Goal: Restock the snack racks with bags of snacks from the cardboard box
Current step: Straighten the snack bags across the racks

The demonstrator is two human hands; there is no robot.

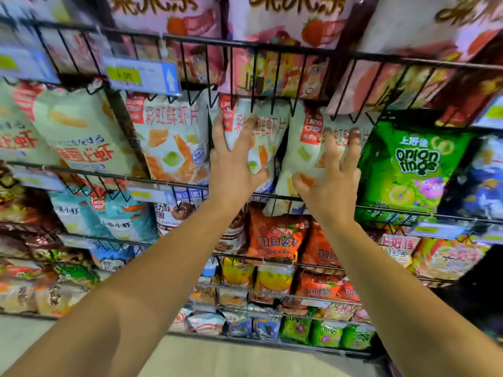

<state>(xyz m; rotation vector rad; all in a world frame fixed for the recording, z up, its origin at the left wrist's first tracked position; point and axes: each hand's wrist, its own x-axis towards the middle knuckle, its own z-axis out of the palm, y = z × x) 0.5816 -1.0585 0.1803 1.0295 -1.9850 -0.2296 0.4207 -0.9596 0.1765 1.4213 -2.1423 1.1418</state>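
**Shrimp chip bags being pressed into wire rack**

The middle shrimp chip bag (255, 137) is being touched by the left hand (234, 161), fingers (219, 129) straight and slightly spread. The right shrimp chip bag (307, 148) is being pressed by the right hand (329, 180), fingers (352, 148) spread wide. Both bags are being held upright in the wire rack (272, 47), beside the green onion rings bag (413, 170).

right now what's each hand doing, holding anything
Left hand: open, fingers spread flat against the middle prawn cracker bag.
Right hand: open, fingers spread over the right prawn cracker bag, gripping nothing.
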